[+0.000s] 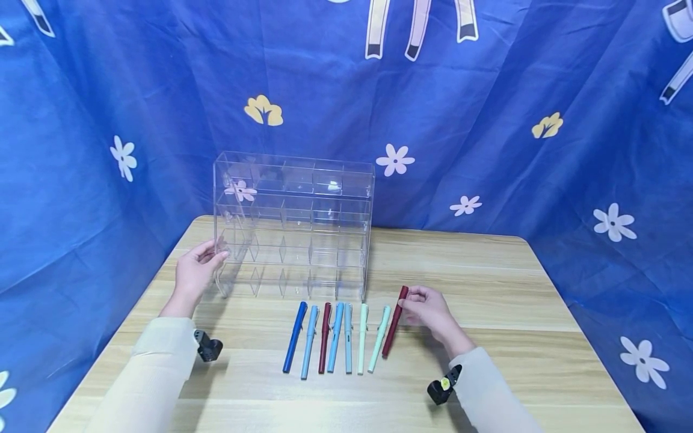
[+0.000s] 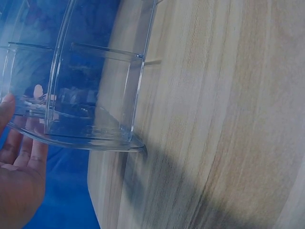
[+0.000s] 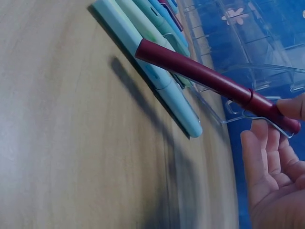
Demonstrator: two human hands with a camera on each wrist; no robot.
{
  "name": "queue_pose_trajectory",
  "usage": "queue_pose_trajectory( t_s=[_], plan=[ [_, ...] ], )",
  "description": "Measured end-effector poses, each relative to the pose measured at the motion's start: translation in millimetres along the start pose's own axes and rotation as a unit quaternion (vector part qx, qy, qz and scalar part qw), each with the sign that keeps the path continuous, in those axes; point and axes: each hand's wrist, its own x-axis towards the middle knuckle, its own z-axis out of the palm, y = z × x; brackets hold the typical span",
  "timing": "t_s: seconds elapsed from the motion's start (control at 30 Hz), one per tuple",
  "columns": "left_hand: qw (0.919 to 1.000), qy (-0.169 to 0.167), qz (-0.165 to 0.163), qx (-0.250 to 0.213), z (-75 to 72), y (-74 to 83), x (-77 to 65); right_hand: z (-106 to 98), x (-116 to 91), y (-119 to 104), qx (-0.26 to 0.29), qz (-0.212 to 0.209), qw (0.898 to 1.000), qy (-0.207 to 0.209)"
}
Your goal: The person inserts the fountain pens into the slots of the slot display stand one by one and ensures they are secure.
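My right hand (image 1: 429, 310) pinches a dark red pen (image 3: 205, 78) near its clip end, thumb on one side and fingers on the other. In the right wrist view the pen hangs above the table and casts a shadow. With thumb and fingers, my left hand (image 1: 196, 273) holds the left side edge of a clear acrylic rack (image 1: 292, 255), which stands upright with tiers of small compartments. In front of the rack lies a row of capped pens: a dark blue pen (image 1: 295, 337), another dark red pen (image 1: 325, 338), several light blue pens (image 1: 335, 338) and pale green pens (image 1: 363, 338).
Beneath everything is a light wood-grain table (image 1: 487, 288) with rounded back corners. A blue curtain (image 1: 460, 132) with flower prints hangs behind and along both sides. Each sleeve has a small black camera (image 1: 208, 346) at the wrist.
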Motion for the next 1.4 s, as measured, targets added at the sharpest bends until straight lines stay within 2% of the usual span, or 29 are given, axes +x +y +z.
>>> queue_pose_trajectory(
  t_s=[0.23,0.6,1.4],
  plan=[
    [1.0,0.001,0.002,-0.002,-0.5,1.3,-0.6,-3,2,-8,0.017,-0.03,0.999,-0.02],
    [0.9999,-0.006,0.008,0.006,-2.0,2.2,-1.8,-4,4,-27,0.051,-0.051,0.996,-0.053],
    [0.9999,-0.01,0.01,0.009,-2.4,1.2,-3.1,7,14,-70,0.067,-0.117,0.99,-0.029]
  ],
)
